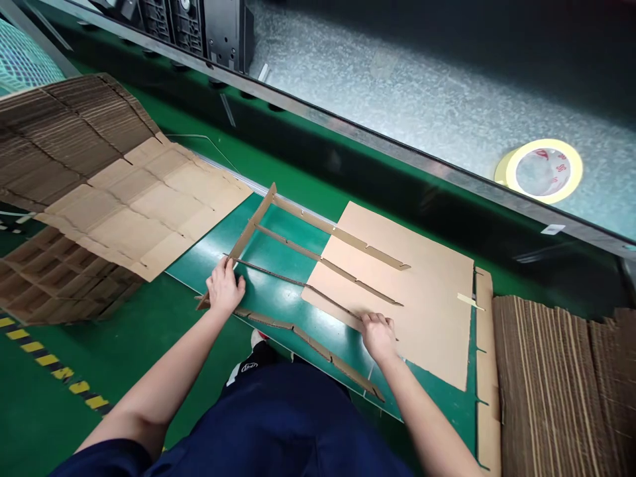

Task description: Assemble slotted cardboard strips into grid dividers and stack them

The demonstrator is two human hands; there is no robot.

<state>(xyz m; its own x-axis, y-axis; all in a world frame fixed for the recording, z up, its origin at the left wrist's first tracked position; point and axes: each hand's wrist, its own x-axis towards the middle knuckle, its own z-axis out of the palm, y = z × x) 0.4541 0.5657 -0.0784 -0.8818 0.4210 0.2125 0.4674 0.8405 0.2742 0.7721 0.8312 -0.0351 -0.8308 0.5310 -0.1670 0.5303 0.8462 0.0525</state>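
Observation:
Several notched cardboard divider strips stand on edge on the green table (278,305). One cross strip (258,222) at the left joins a far strip (348,237), a middle strip (332,263) and a near strip (283,276). My left hand (226,288) is closed at the joint between the cross strip and the near strip. The right end of that near strip is pinched in my right hand (379,336). Another notched strip (313,341) lies along the table's front edge, closest to my body. Under the strips' right ends lies a flat cardboard sheet (422,278).
Notched cardboard (487,371) and a thick cardboard stack (541,391) stand at right. Draped creased cardboard (163,192) and assembled dividers (64,278) are at left. Behind the table, a metal rail (348,129) borders a grey surface with a yellow tape roll (571,169) and black parts (223,33).

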